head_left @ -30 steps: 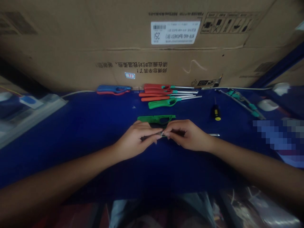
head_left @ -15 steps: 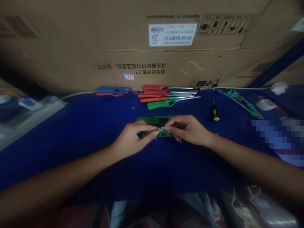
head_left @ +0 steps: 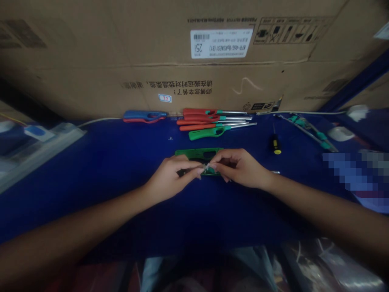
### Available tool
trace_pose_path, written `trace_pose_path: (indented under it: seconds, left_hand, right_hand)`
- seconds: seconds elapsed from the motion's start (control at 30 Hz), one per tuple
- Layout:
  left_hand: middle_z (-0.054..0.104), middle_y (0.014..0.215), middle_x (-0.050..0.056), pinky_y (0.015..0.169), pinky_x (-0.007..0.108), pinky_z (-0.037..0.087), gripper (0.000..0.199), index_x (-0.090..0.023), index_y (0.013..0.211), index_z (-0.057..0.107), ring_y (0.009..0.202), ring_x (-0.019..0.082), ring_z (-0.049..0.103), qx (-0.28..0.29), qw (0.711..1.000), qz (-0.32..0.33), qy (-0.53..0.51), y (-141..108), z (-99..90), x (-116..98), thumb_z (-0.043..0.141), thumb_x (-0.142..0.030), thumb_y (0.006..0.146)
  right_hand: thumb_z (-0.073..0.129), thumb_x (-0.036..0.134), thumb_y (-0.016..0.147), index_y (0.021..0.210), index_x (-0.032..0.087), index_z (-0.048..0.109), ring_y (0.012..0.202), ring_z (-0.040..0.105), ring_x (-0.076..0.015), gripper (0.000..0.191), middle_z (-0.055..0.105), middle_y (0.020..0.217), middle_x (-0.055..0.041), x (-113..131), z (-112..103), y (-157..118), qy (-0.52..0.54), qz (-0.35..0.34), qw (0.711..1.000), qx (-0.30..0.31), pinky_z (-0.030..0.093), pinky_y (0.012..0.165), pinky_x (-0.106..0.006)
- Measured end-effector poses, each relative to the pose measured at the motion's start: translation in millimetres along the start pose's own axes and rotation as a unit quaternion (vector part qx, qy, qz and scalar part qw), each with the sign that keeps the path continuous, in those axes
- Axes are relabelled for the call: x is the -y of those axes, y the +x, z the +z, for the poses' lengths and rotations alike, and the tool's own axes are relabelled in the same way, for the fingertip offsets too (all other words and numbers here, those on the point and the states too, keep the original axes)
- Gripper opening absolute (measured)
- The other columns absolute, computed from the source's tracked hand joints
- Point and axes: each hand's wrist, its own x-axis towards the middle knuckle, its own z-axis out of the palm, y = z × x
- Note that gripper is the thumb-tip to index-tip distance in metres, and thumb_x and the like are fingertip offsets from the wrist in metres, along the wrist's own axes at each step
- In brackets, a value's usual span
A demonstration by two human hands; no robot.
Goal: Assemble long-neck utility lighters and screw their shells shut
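Note:
My left hand (head_left: 172, 174) is closed in a pinch, with a dark slender part partly hidden between thumb and forefinger. Facing it, my right hand (head_left: 243, 168) pinches a small pale piece (head_left: 207, 166) at the tip of that part; its exact kind is too small to make out. Beneath both hands lies a green lighter casing (head_left: 194, 153), lengthwise on the blue table, its near side largely covered by my fingers. Some green and white bits show in the gap between the fingertips.
Behind the hands lie several red lighters (head_left: 199, 111) and a green lighter (head_left: 202, 134). A blue lighter handle (head_left: 141, 116) rests left of them. To the right are a black-and-yellow screwdriver (head_left: 275, 145) and metal tubes with green parts (head_left: 313, 133). A cardboard box (head_left: 121, 44) walls the back.
Both hands keep their pinch in almost the same place. My right wrist has shifted slightly, and more of a small bright metal piece shows behind it.

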Motion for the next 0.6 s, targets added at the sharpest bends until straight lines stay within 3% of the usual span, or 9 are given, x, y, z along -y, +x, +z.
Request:
trace_pose_path:
  seconds: [0.6]
  left_hand:
    - [0.076, 0.083, 0.002, 0.074, 0.028, 0.052, 0.015, -0.022, 0.099, 0.079, 0.075, 0.015, 0.068, -0.018, 0.999, -0.011, -0.049, 1.1, 0.4, -1.8, 0.069, -0.030, 0.091]
  right_hand:
    - [0.071, 0.043, 0.086, 0.087, 0.013, 0.069, 0.045, 0.052, -0.0070, 0.031, 0.057, 0.055, 0.0036, -4.9, -1.3, 0.2, 0.004, -0.021, 1.000, -0.012, 0.042, 0.045, -0.020]
